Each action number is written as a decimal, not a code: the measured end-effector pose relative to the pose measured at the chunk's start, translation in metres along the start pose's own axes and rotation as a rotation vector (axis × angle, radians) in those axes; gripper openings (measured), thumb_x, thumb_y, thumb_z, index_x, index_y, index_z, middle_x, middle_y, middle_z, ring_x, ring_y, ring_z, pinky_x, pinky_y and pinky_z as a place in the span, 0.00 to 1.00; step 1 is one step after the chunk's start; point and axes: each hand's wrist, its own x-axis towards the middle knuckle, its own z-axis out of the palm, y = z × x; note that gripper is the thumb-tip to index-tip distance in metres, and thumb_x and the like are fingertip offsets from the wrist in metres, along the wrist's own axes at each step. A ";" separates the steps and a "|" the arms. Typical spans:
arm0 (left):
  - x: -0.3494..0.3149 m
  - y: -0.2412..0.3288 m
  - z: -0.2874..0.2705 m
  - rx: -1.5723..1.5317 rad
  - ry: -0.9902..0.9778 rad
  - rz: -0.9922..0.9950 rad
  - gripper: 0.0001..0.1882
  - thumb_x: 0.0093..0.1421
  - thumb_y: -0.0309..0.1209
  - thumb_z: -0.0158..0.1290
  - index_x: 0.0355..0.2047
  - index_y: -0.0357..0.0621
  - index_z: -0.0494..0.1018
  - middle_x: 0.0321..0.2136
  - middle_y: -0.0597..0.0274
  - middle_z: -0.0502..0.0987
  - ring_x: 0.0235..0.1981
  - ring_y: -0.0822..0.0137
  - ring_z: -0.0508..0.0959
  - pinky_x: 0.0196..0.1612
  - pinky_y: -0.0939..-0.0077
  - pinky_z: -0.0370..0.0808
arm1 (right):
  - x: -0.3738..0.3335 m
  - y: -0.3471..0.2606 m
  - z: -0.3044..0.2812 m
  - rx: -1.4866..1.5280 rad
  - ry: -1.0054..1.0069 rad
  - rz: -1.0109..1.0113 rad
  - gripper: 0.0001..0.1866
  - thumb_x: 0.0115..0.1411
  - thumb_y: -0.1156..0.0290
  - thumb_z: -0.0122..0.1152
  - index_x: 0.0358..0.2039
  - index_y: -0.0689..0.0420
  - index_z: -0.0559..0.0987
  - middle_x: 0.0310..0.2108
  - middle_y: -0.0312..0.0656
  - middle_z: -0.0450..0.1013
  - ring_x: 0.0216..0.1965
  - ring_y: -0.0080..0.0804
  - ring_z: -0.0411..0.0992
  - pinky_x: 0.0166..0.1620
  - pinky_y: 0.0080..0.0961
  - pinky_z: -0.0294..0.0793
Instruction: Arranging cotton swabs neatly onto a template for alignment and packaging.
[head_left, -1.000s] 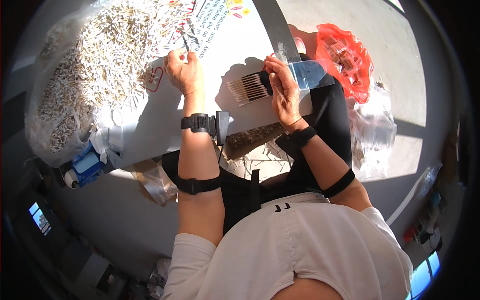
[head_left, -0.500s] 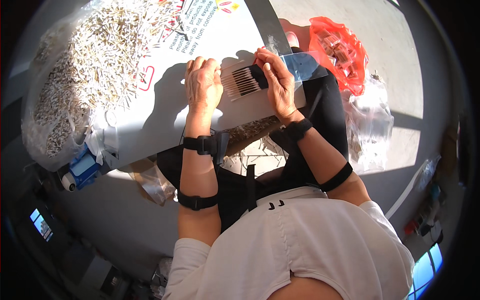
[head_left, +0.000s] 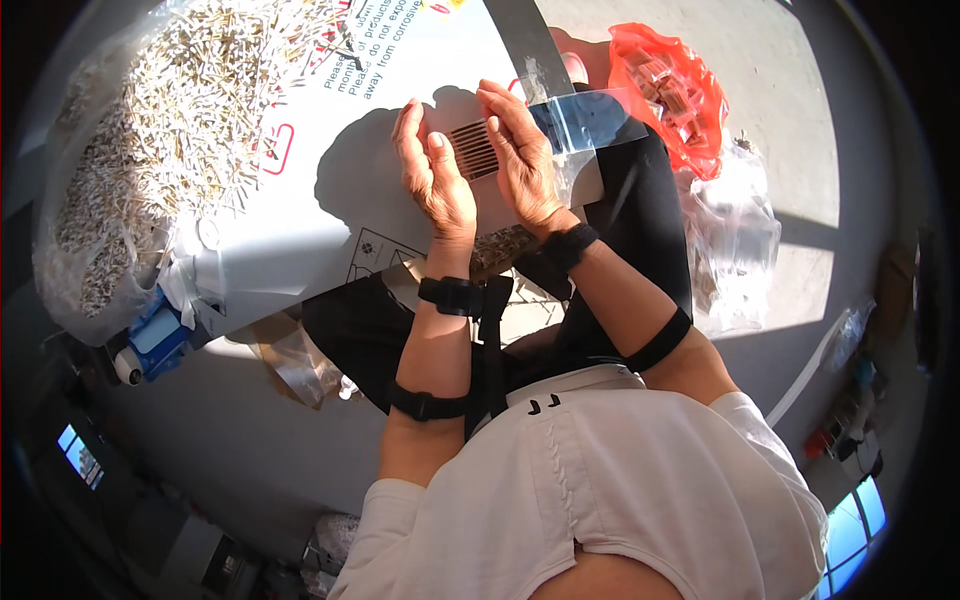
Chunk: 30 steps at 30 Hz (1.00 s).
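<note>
A row of cotton swabs (head_left: 472, 152) lies side by side on the white printed board in front of me. My left hand (head_left: 430, 172) stands on edge at the row's left end, fingers stretched out and thumb apart. At the right end my right hand (head_left: 522, 160) faces it, its fingers also extended; the swab tips there are hidden behind the hands. A flat clear plastic sleeve (head_left: 600, 115) reaches out to the right from beside my right hand, past the board's edge.
A big clear bag (head_left: 75, 285) heaped with loose cotton swabs (head_left: 190, 110) covers the board's left side. Right of the board are a red plastic bag (head_left: 712, 90) of small packs and a clear bag (head_left: 735, 240). A blue-and-white object (head_left: 155, 340) sits below the left corner.
My left hand has turned from knuckles-up to palm facing the swabs and moved right. My right hand has shifted left against their right end, and the row now looks tighter.
</note>
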 end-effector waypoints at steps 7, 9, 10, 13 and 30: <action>0.001 -0.003 -0.005 -0.056 -0.024 0.004 0.25 0.68 0.39 0.47 0.59 0.33 0.64 0.58 0.48 0.67 0.60 0.58 0.66 0.65 0.61 0.59 | -0.001 0.006 0.004 0.148 0.072 0.050 0.15 0.69 0.74 0.48 0.53 0.65 0.72 0.59 0.47 0.66 0.59 0.33 0.65 0.60 0.26 0.64; 0.002 0.002 -0.006 -0.058 -0.028 0.026 0.25 0.67 0.37 0.48 0.59 0.33 0.64 0.58 0.48 0.67 0.61 0.57 0.65 0.65 0.61 0.59 | 0.000 0.003 0.000 0.254 0.102 0.110 0.14 0.69 0.75 0.48 0.53 0.65 0.72 0.59 0.47 0.66 0.59 0.32 0.65 0.61 0.25 0.64; 0.002 0.005 -0.011 0.113 -0.089 0.109 0.24 0.67 0.34 0.48 0.59 0.34 0.63 0.58 0.48 0.67 0.61 0.55 0.65 0.65 0.60 0.59 | 0.001 0.000 -0.004 0.285 0.112 0.126 0.16 0.69 0.75 0.47 0.54 0.66 0.71 0.58 0.46 0.67 0.58 0.32 0.66 0.63 0.27 0.63; -0.003 0.020 -0.021 0.619 -0.361 0.287 0.29 0.63 0.29 0.50 0.63 0.38 0.58 0.64 0.44 0.58 0.65 0.44 0.58 0.65 0.50 0.56 | -0.001 -0.002 -0.023 0.302 0.131 0.121 0.17 0.69 0.75 0.46 0.55 0.68 0.71 0.54 0.46 0.70 0.57 0.33 0.68 0.64 0.29 0.64; -0.029 0.016 -0.027 1.166 -0.632 0.245 0.46 0.62 0.62 0.40 0.68 0.40 0.47 0.71 0.53 0.44 0.72 0.55 0.41 0.69 0.47 0.37 | -0.016 -0.025 -0.048 -0.718 -0.161 -0.062 0.02 0.55 0.75 0.60 0.30 0.55 0.77 0.29 0.43 0.72 0.31 0.49 0.75 0.33 0.38 0.75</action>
